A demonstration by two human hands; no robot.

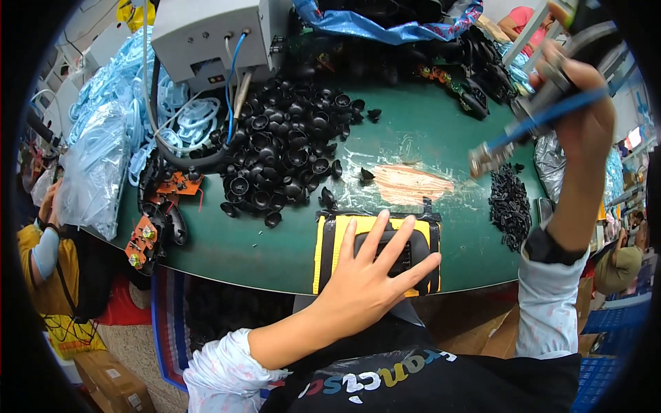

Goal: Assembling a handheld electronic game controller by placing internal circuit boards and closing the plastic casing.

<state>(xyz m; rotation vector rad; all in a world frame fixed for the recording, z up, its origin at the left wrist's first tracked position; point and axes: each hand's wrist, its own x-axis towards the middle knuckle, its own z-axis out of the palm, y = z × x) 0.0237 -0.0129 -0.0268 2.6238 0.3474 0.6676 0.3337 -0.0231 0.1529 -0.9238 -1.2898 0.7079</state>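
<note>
My left hand lies flat with spread fingers on a black plastic part that rests in a yellow fixture at the near edge of the green table. My right hand is raised at the upper right. It grips a powered screwdriver with a blue body, whose metal tip points down-left above the table.
A heap of black round caps covers the table's middle-left. A smaller pile of black small parts lies at the right. A grey machine box stands at the back. Orange circuit boards and pale blue rings lie left. Another person sits at far left.
</note>
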